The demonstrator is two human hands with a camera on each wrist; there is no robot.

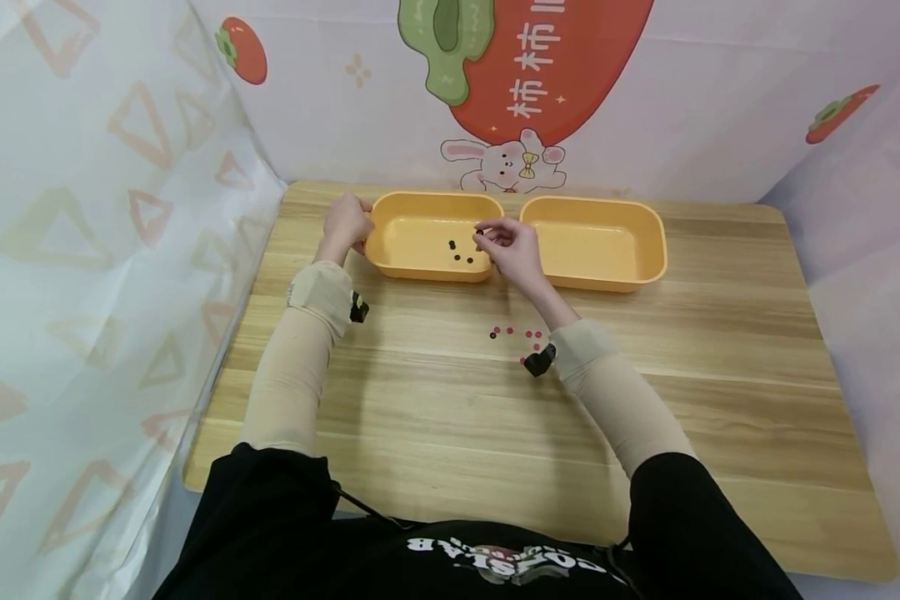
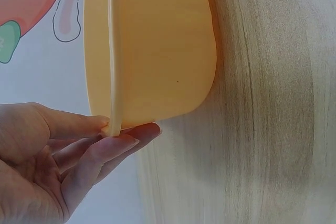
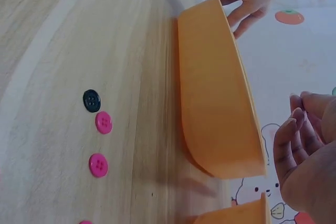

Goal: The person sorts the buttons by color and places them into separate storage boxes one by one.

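Observation:
At its left end, my left hand grips the rim of the left yellow tray. The left wrist view has the thumb on one side of that rim and the fingers on the other. My right hand is over the right end of the same tray, pinching a small black button between thumb and fingertips. Several black buttons lie on the tray floor. On the wooden table, a black button lies beside pink buttons, nearer my body than the trays.
A second yellow tray stands just right of the first, with a narrow gap between them. The wooden table meets a printed cloth backdrop at its back edge. More cloth hangs at the left and right sides.

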